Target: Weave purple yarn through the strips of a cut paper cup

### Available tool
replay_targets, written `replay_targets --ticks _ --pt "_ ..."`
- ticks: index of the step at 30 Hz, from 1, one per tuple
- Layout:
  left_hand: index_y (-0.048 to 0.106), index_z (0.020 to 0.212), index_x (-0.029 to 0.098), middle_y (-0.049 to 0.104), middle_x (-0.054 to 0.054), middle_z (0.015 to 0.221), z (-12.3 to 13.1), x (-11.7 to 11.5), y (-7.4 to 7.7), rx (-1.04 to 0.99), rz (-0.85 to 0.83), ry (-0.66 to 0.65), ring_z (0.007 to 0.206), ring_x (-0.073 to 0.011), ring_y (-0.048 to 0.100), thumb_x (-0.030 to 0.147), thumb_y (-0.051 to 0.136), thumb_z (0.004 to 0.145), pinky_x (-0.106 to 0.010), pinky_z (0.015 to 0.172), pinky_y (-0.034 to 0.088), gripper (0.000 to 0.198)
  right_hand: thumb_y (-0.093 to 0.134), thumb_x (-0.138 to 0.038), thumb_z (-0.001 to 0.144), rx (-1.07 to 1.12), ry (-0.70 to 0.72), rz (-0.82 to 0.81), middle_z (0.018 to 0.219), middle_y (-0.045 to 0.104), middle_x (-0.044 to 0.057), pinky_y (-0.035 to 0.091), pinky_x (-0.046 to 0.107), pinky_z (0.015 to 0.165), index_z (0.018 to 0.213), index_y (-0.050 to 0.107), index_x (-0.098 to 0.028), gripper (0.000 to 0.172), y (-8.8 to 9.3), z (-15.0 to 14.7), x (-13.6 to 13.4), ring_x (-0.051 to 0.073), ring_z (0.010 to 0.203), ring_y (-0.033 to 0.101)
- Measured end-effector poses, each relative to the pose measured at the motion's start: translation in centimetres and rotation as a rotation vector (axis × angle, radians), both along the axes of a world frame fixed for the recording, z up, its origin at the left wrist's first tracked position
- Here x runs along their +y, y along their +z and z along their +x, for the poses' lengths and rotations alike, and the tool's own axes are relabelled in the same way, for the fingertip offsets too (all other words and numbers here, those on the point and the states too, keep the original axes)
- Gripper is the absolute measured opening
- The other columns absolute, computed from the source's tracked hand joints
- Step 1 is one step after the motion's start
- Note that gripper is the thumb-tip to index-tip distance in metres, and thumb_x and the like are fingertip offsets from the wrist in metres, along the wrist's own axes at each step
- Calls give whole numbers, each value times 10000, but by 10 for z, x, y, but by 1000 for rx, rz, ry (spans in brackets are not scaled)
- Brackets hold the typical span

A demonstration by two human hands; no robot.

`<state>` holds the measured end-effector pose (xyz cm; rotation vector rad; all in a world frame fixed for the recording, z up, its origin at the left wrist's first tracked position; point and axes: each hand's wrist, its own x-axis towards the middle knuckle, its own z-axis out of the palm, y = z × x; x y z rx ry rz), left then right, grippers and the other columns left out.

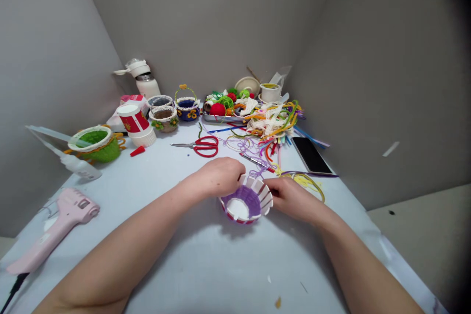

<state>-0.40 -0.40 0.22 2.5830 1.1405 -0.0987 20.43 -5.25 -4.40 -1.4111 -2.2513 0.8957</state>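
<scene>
A paper cup (265, 199), cut into upright strips and woven low down with purple yarn (252, 202), tilts its opening toward me. My left hand (227, 176) is closed on its far left rim, fingers partly inside. At the right rim, my right hand (289, 195) is closed, its fingertips partly hidden; a strand of purple yarn runs to it from the loose tangle (247, 144) beyond the cup. Red-handled scissors (206, 146) lie open past my left hand. A pen (257, 162) lies just behind the cup.
A pink glue gun (61, 228), a white glue bottle (79, 166) and a green woven basket (105, 149) are at left. Stacked paper cups (136, 125), finished small baskets (164, 120) and a tray of yarn balls (224, 118) stand behind. A phone (311, 155) lies right.
</scene>
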Motion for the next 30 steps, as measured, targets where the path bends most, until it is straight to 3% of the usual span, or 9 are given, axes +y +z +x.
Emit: replay_targets --ticks 3,7,14,20,27,30 --pt "643 899 210 684 -50 894 -3 -2 4 1 -17 -28 793 -186 601 275 547 742 -258 627 406 195 521 -172 755 25 -10 19 646 635 5 355 211 549 712 644 -162 131 -3 -7 -1 135 603 506" --pt "622 1008 236 671 -24 1002 -3 -1 6 -140 -16 -37 884 -165 594 285 528 762 -239 676 415 268 516 -170 769 -14 -11 45 669 640 6 347 212 562 713 624 -161 122 -5 -12 -2 135 619 517" --pt "675 873 223 686 -10 844 2 1 3 -162 -56 -66 732 -141 581 275 559 727 -227 572 370 193 527 -199 790 -23 -44 106 667 614 2 332 215 562 700 584 -160 113 -10 -16 0 133 624 512" --pt "665 723 178 657 -33 686 8 -1 -1 -109 28 -40 599 -138 545 214 531 722 -247 499 314 139 508 -191 812 0 -40 138 665 611 1 337 217 564 696 580 -168 138 -12 -21 2 134 624 522" --pt "680 733 193 680 -51 737 5 5 -5 -83 79 69 679 -168 583 209 501 721 -250 535 346 181 479 -299 875 72 -99 40 762 652 21 394 232 607 842 652 -174 216 2 2 4 147 680 552" --pt "671 715 190 670 -51 717 4 5 -6 -82 84 83 672 -168 583 214 494 722 -252 522 334 178 516 -404 862 135 -174 -2 735 623 20 394 235 588 801 643 -166 276 9 13 3 140 656 521"
